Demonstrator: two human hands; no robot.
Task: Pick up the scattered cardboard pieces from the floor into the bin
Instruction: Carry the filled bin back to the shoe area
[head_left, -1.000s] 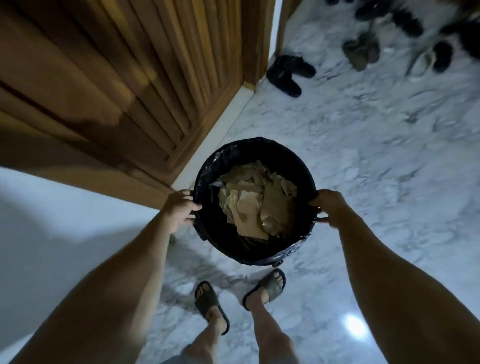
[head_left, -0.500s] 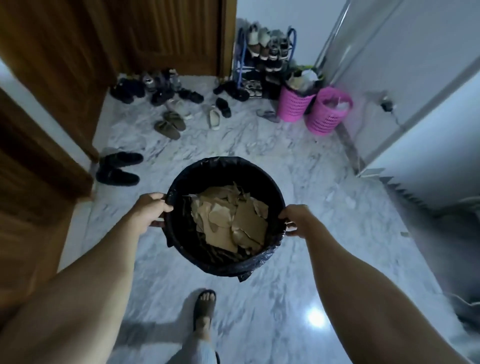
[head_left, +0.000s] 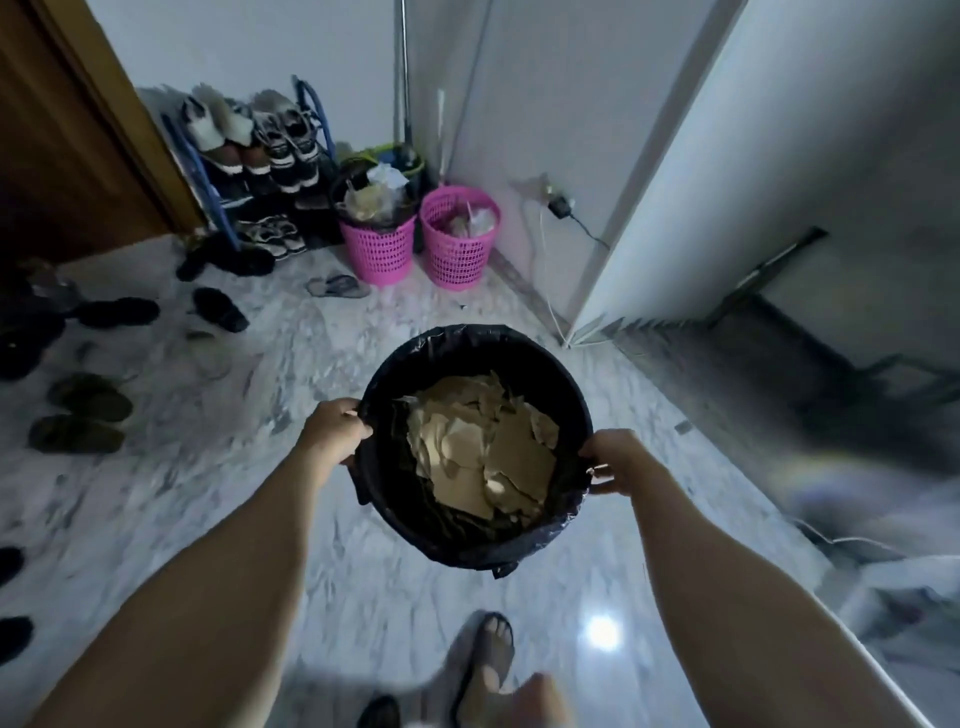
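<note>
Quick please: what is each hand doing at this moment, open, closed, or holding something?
Left hand: closed, gripping the left rim of the black bin.
Right hand: closed, gripping the bin's right rim.

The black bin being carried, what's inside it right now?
The black bin, lined with a black bag, holds a pile of torn cardboard pieces. The pile covers the bottom, so anything beneath it cannot be seen.

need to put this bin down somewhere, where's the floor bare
Bare marble floor lies straight ahead of the bin, between it and the two pink baskets, and to its right up to the white wall edge. The left side is crowded with scattered shoes; the far corner holds the shoe rack. Both the left hand and right hand grip the bin's rim.
</note>
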